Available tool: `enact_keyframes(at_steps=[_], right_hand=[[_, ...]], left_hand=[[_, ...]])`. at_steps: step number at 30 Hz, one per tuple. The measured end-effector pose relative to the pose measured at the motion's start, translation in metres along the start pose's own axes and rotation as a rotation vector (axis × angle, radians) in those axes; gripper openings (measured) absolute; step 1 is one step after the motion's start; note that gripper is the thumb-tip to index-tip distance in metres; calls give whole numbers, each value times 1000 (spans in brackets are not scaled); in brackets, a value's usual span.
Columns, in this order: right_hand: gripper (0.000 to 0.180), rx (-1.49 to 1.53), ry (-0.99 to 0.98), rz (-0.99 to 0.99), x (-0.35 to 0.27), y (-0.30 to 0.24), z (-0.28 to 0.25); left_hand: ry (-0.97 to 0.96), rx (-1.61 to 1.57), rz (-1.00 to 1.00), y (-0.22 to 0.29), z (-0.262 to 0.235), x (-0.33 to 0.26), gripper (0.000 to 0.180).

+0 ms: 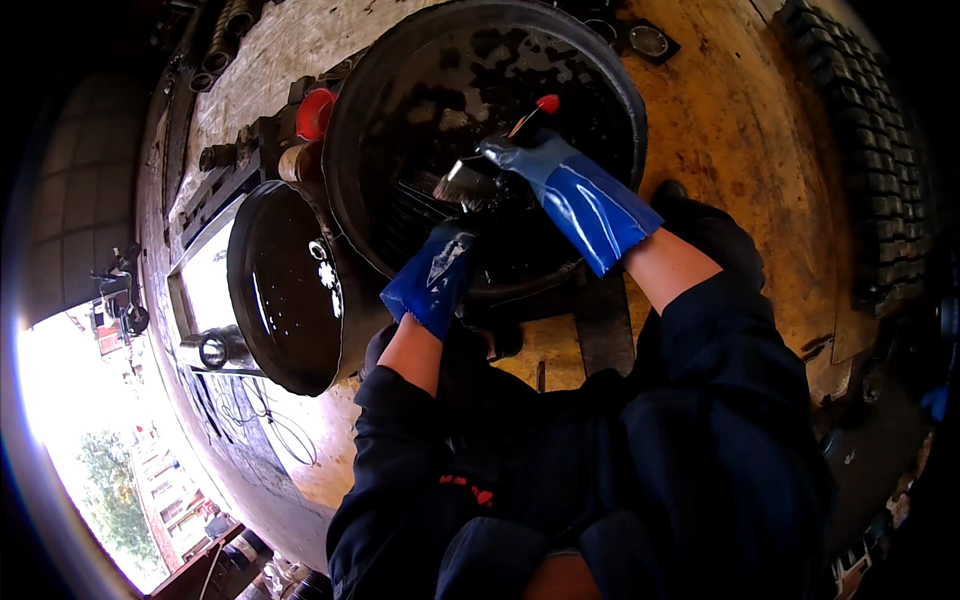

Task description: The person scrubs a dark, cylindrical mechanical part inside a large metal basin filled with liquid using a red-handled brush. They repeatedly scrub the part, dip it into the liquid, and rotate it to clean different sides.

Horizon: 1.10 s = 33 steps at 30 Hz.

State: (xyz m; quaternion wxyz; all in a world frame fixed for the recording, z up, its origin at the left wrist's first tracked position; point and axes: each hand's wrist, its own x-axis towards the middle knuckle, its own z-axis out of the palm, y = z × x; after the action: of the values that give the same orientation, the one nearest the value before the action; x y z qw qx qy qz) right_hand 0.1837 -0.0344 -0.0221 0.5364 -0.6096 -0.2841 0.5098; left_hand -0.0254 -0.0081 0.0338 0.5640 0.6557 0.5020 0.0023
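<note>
A wide, round black basin [338, 180] with dark, wet patches inside is in front of me. My right hand [575, 190], in a blue rubber glove, is closed around a paintbrush [465, 184]. The brush's red handle tip sticks up past the fingers, and its bristles point down and left. My left hand [435, 275], gloved the same way, reaches over the basin's near left rim. Its fingers vanish in dark shadow close to the bristles, so what they hold, if anything, is hidden. Beyond it, dark ribbed lines [425, 200] show inside the basin.
A second round pan [240, 285] with dark liquid stands left of the basin. Behind it are a red funnel-like piece [315, 114] and metal parts. A clear jar [213, 350] sits near the pan. A thick-treaded tyre [870, 150] stands at the right, beside stained floor [740, 120].
</note>
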Motion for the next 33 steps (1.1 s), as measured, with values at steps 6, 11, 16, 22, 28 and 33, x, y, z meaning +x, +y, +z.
enact_keyframes(at_steps=[6, 11, 16, 22, 28, 33], right_hand=[[47, -263, 203, 298, -8, -10, -4], [45, -408, 377, 385, -5, 14, -24], [39, 162, 285, 345, -13, 17, -18], [35, 289, 167, 275, -41, -2, -1], [44, -237, 124, 614, -34, -8, 11], [47, -561, 7, 458, -52, 2, 8]], left_hand=[[8, 121, -63, 1, 1, -3, 35], [1, 762, 264, -5, 11, -5, 27], [-54, 982, 343, -25, 21, 5, 29], [-139, 921, 261, -6, 20, -6, 35], [-53, 860, 259, -9, 20, -18, 36], [30, 788, 242, -15, 20, -21, 36]])
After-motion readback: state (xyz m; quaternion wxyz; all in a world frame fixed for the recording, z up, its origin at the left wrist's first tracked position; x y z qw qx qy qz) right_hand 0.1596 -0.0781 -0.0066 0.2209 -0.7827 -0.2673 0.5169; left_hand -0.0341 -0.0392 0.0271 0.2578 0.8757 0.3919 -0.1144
